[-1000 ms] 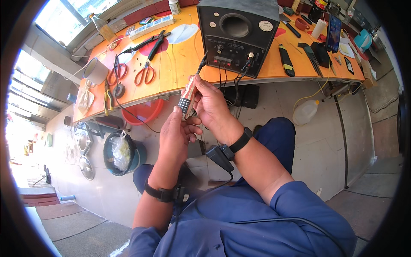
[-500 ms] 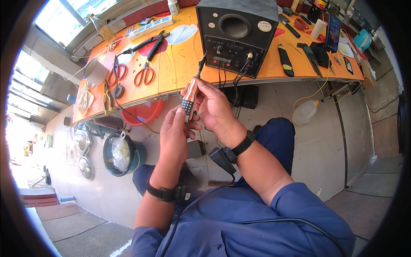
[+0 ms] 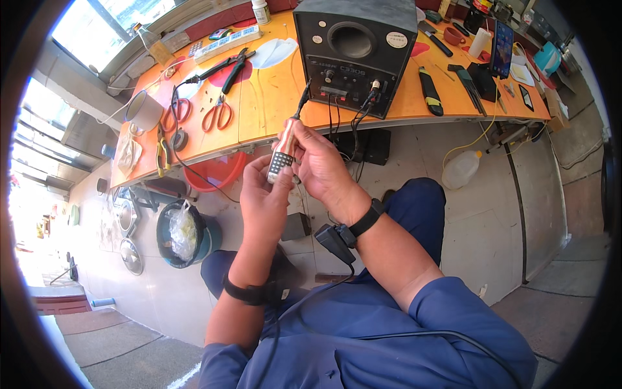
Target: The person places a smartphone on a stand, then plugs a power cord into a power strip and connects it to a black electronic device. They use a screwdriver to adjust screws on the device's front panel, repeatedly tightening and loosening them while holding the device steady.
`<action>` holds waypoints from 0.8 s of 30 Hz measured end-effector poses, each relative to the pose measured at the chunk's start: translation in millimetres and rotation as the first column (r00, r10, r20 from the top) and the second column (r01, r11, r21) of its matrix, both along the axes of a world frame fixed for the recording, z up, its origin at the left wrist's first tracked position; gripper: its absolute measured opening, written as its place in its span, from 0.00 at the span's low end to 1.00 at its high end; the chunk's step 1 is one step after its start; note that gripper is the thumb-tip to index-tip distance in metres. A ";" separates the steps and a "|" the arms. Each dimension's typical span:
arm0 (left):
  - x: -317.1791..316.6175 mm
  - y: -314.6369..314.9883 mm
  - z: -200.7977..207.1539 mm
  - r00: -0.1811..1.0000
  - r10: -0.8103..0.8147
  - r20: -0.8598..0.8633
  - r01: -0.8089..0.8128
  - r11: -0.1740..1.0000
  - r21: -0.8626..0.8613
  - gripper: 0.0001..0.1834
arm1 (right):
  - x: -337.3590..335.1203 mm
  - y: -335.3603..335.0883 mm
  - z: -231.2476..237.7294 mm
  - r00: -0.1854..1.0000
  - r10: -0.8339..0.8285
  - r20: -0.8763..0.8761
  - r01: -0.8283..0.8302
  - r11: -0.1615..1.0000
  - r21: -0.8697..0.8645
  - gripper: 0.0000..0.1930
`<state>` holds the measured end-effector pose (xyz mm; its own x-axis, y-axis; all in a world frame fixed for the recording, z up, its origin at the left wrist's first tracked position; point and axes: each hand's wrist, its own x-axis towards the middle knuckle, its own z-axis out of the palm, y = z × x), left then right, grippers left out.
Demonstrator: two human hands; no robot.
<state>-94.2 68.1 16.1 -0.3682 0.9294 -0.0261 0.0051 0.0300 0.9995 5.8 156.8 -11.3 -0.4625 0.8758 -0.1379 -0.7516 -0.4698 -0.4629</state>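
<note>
Red-striped, the handle (image 3: 283,155) sits grasped in the fingers of our left hand (image 3: 264,200) and right hand (image 3: 319,166); if both loosen, it could fall to the floor (image 3: 486,223).

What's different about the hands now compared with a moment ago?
The left hand has shifted its hold: its thumb moved rightward along the dotted end of the striped handle, its fingers to the left side. The right hand still holds the handle higher up. The black speaker stayed put.
</note>
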 end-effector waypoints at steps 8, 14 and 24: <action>-7.0 -4.3 6.2 0.881 -0.006 0.472 0.090 0.984 -0.156 0.18 | 0.2 0.0 -2.2 1.000 -0.022 -0.017 0.022 0.999 0.042 0.14; 3.1 -1.9 1.4 0.997 0.003 -0.079 0.003 0.998 0.064 0.20 | 0.3 4.7 -2.1 0.996 -0.013 0.087 0.012 1.000 0.016 0.14; 1.3 2.1 0.1 0.948 0.032 -0.316 -0.021 0.999 0.039 0.18 | 0.7 4.4 -8.7 1.000 0.010 0.014 -0.010 1.000 0.012 0.12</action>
